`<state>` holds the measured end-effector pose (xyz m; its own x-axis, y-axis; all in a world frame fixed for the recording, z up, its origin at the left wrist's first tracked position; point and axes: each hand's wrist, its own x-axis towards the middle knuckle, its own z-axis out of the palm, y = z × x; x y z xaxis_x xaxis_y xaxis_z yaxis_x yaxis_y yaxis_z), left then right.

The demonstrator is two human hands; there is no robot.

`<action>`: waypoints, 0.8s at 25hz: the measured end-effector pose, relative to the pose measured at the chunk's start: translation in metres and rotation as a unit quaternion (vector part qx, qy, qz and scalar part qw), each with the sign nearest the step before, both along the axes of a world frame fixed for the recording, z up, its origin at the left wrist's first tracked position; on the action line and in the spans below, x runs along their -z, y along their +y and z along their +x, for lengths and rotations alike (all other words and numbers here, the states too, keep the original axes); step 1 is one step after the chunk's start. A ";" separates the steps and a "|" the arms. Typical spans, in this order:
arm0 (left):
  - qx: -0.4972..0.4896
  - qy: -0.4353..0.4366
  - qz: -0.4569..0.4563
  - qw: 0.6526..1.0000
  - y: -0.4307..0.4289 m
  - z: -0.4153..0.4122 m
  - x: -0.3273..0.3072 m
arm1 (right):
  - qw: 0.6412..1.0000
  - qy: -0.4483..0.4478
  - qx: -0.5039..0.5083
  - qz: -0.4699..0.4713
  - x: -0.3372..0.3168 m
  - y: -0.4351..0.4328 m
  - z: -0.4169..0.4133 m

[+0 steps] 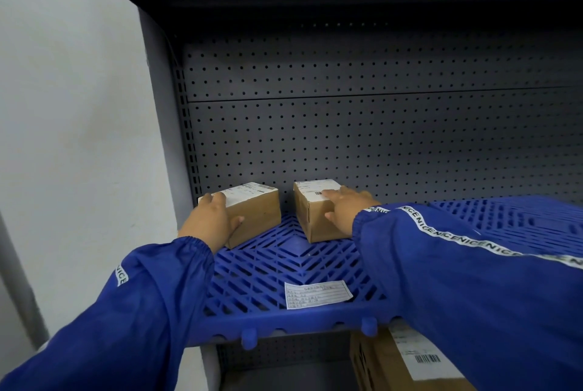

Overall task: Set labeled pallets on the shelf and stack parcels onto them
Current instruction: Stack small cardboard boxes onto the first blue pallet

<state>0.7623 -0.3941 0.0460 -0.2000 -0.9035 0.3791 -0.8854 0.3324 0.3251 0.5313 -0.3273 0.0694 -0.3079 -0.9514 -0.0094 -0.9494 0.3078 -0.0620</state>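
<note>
A blue slatted plastic pallet (284,267) lies on the shelf, with a white paper label (317,293) near its front edge. Two small brown cardboard parcels with white shipping labels sit at its back, a gap between them. My left hand (213,221) grips the near corner of the left parcel (260,214). My right hand (345,209) rests on top of the right parcel (312,217), fingers on its label and thumb down the front side. A second blue pallet (517,217) lies to the right, partly hidden by my right sleeve.
Dark perforated back panel (362,138) closes the shelf behind the parcels, and a dark shelf overhangs above. A pale wall (69,122) stands on the left. Below the shelf at the lower right sits a larger brown box (388,368) with a barcode label.
</note>
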 end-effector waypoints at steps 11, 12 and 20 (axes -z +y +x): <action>-0.008 -0.053 0.045 0.998 0.005 -0.006 -0.006 | 1.000 0.008 0.012 0.023 -0.007 0.007 0.000; -0.016 -0.074 0.030 0.997 0.009 -0.008 -0.012 | 1.000 -0.004 0.010 0.010 -0.012 0.014 -0.001; 0.148 0.030 -0.067 0.986 0.105 -0.045 -0.082 | 0.979 0.064 -0.076 -0.177 -0.053 0.141 -0.020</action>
